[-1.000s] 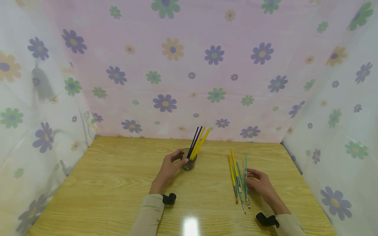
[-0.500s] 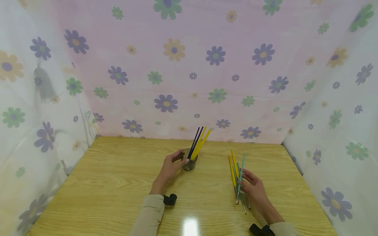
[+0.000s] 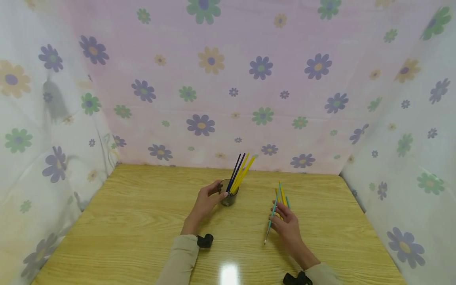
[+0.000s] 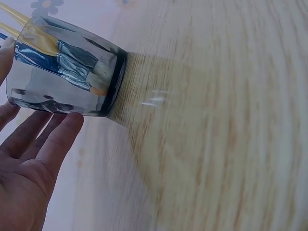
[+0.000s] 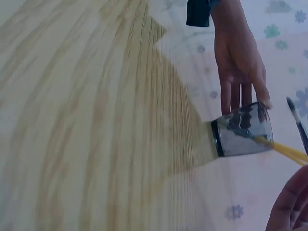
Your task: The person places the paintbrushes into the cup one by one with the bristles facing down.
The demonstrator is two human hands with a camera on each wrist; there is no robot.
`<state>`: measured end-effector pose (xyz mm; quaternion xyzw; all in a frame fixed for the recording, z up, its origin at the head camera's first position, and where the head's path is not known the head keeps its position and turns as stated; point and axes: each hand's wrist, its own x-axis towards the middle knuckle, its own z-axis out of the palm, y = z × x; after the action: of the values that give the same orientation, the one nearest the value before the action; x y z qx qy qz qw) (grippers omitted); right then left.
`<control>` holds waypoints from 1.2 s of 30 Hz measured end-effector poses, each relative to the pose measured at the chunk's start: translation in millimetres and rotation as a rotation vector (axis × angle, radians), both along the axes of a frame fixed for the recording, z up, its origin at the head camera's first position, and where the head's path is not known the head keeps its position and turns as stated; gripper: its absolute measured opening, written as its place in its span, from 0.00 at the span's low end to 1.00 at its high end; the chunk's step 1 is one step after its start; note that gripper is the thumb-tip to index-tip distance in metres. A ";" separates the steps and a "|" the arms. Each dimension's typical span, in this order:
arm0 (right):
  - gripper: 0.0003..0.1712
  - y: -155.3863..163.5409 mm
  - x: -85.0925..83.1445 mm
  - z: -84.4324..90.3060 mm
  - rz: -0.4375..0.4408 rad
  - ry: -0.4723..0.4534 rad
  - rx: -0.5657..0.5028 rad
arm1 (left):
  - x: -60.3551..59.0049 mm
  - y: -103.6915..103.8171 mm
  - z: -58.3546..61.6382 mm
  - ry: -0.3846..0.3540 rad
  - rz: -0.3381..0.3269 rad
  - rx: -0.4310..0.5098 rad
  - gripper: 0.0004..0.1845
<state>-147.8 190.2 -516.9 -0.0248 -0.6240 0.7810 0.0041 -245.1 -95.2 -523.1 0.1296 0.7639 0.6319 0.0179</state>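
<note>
A smoky see-through glass (image 3: pixel 228 200) stands on the table, holding dark blue paintbrushes (image 3: pixel 234 173) and yellow paintbrushes (image 3: pixel 245 171) with handles up. My left hand (image 3: pixel 204 206) grips it from the left, thumb at the rim. In the left wrist view, the brush heads (image 4: pixel 82 72) show through the glass wall near its base. My right hand (image 3: pixel 288 229) pinches a teal paintbrush (image 3: pixel 272 211) mid-handle, its bristle end pointing down toward me. Behind that hand lie yellow paintbrushes (image 3: pixel 283 196) and a teal one, partly hidden by the fingers.
The wood-grain table (image 3: pixel 142 221) meets a flowered cloth backdrop (image 3: pixel 228 95) at its rear and on both sides. Dark wrist mounts (image 3: pixel 205 241) sit at both sleeves.
My right hand has lifted the teal paintbrush from the loose pile and carried it left toward the glass. My left hand stays on the glass.
</note>
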 end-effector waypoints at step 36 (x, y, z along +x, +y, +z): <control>0.27 -81.7 -95.3 18.2 -0.391 0.343 -0.255 | -1.0 1.1 0.4 -0.003 0.022 -0.022 0.35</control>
<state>-243.1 108.5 -498.7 -0.0126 -0.4944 0.8304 0.2567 -246.1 -94.0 -522.7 0.1200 0.7721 0.6239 0.0134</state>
